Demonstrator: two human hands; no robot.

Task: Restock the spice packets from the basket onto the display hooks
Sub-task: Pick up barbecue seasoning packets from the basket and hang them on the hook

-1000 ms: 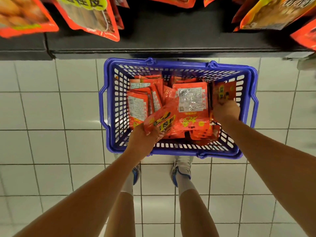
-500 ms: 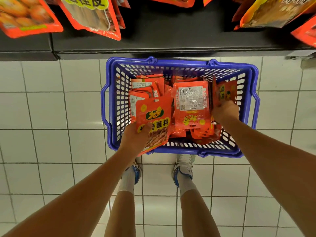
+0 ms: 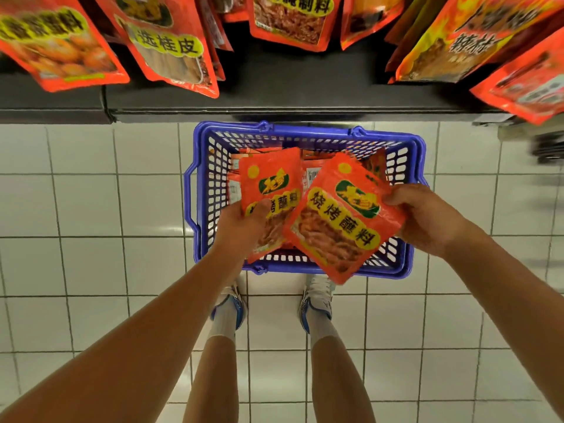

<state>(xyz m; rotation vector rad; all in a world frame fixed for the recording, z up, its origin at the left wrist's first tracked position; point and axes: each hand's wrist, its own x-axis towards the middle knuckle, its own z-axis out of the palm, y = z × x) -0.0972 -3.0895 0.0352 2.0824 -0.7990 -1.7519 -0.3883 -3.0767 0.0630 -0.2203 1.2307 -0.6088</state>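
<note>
basket (image 3: 305, 134): 1 | held packets (image 3: 341, 218): 2 | shoes (image 3: 317, 296): 2

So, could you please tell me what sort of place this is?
Most likely a grocery shop aisle: rows of hanging packets above a dark shelf, and a blue basket of matching stock on the tiled floor.

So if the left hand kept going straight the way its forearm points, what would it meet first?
Likely the loose red spice packets piled in the blue plastic basket. The left hand, holding a red packet, points up and slightly right over the basket; depth is unclear, so height above the pile is uncertain.
</note>
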